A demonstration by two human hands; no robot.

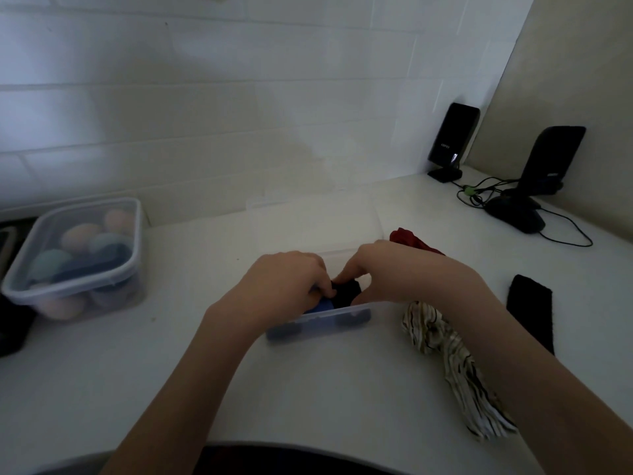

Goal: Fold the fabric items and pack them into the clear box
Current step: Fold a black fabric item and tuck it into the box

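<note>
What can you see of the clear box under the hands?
The clear box is a low, open container that looks like see-through plastic, lying on the white table near the middle. Through its front wall, blue and black fabric shows. Both hands reach into it from above: the left hand and right hand press on the black fabric inside. Its far rim is mostly hidden.

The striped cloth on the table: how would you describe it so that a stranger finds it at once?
Start at the clear box in the middle of the white table, where both hands work. Just right of the box, partly under the right forearm, lies the striped cloth, a long twisted bundle. It alone is cream with dark streaks; the red cloth and the black cloth nearby are plain.
</note>
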